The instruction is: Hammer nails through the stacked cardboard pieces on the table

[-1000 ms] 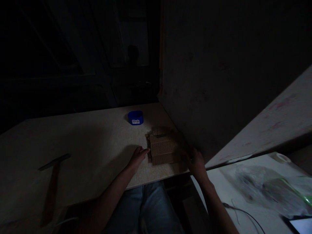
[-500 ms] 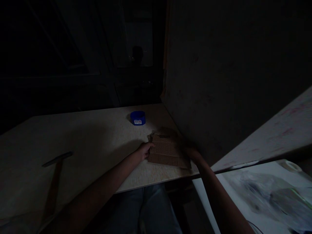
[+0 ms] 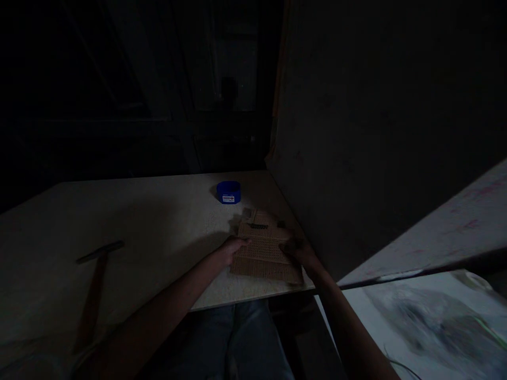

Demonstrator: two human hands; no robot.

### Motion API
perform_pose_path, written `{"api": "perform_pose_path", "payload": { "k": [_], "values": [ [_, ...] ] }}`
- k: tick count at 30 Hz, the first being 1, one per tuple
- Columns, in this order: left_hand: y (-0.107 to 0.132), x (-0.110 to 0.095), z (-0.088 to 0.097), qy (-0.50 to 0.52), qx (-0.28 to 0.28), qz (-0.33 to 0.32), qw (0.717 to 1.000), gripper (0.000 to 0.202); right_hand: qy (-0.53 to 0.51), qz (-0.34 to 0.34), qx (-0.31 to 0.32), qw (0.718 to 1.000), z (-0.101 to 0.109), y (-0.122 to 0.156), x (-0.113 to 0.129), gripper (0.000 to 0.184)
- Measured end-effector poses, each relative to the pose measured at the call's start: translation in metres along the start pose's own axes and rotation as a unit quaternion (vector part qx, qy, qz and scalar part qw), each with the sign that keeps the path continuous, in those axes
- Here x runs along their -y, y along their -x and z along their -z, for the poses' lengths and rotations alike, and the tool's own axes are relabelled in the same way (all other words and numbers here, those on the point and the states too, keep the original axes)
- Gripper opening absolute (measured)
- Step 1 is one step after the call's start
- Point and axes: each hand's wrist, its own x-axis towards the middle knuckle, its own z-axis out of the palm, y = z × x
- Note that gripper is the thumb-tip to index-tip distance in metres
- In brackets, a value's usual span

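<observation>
A torn piece of brown cardboard [image 3: 265,253] with dark printing is held low over the right end of the table. My left hand [image 3: 234,247] grips its left edge, thumb on top. On its right side my right hand [image 3: 299,250] has hold of it, thumb over the face and the other fingers hidden beneath. Just beyond the cardboard stands a small blue container [image 3: 228,192] with a white label. A hammer [image 3: 97,274] lies far to the left, its head pointing away from me.
The pale tabletop [image 3: 166,211] meets a dark wall [image 3: 356,132] on the right. Lower right, a white surface [image 3: 372,306] bears a crumpled clear plastic bag [image 3: 428,316] and a thin cord [image 3: 404,365]. The room is dim, and a dark window area lies behind the table.
The cardboard has shifted slightly left and towards me. My right hand has come in from its right edge onto its face. The view has turned a little.
</observation>
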Motion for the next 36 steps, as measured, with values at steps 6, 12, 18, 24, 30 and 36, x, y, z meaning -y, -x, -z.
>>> {"api": "perform_pose_path", "payload": {
  "k": [6,12,18,24,30,36],
  "values": [
    [0.051,0.002,0.050,0.068,-0.005,-0.102,0.992,0.048,-0.054,-0.047,0.091,0.993,-0.029,0.017,0.030,0.055],
    [0.142,0.016,0.153,0.142,-0.162,-0.167,0.962,0.048,-0.045,-0.013,0.150,0.988,-0.096,0.026,0.066,0.053],
    [0.256,0.059,0.264,0.196,-0.340,-0.173,0.903,0.041,-0.068,-0.058,0.287,0.954,-0.200,0.043,0.085,0.051],
    [0.319,0.130,0.330,0.195,-0.464,-0.153,0.850,0.036,-0.025,-0.038,0.406,0.913,-0.308,0.074,0.088,0.041],
    [0.325,0.171,0.362,0.180,-0.528,-0.116,0.822,0.027,0.039,0.070,0.524,0.848,-0.413,0.120,0.097,0.030],
    [0.325,0.190,0.384,0.026,-0.605,-0.100,0.790,0.026,0.098,0.158,0.569,0.801,-0.495,0.160,0.092,0.017]
  ]
}}
